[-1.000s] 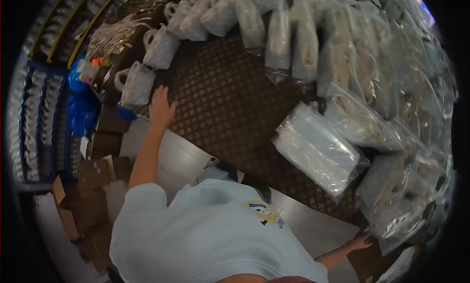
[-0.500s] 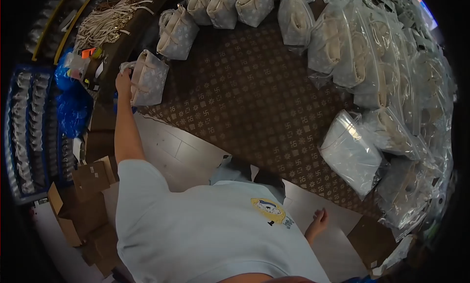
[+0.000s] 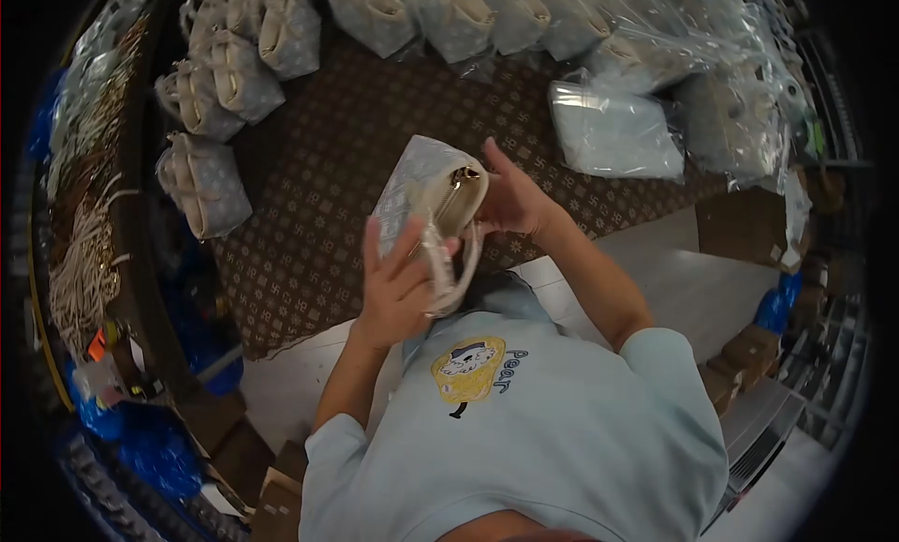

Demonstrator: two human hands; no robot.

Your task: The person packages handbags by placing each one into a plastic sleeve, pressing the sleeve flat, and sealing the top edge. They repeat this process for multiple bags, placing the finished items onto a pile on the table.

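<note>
A pale patterned handbag (image 3: 417,191) is held tilted above the brown patterned cloth, close in front of my chest. Its zipped top faces my right side, with gold-coloured metal at the zip end. My left hand (image 3: 395,294) grips the bag's near side by the handles, fingers spread along it. The light strap handles (image 3: 459,280) hang down toward my shirt. My right hand (image 3: 515,197) holds the opposite end by the opening, thumb up along the rim; some of its fingers are hidden behind the bag.
Similar handbags (image 3: 208,188) stand along the left and back of the brown patterned cloth (image 3: 309,139). Bags in clear plastic (image 3: 459,22) line the back and right. A stack of clear plastic sleeves (image 3: 613,130) lies at right. Pale straps (image 3: 84,270) hang at far left.
My left hand has brought a handbag from the left side of the table to the middle. My right hand has come up from my side and taken hold of it too. The view has turned.
</note>
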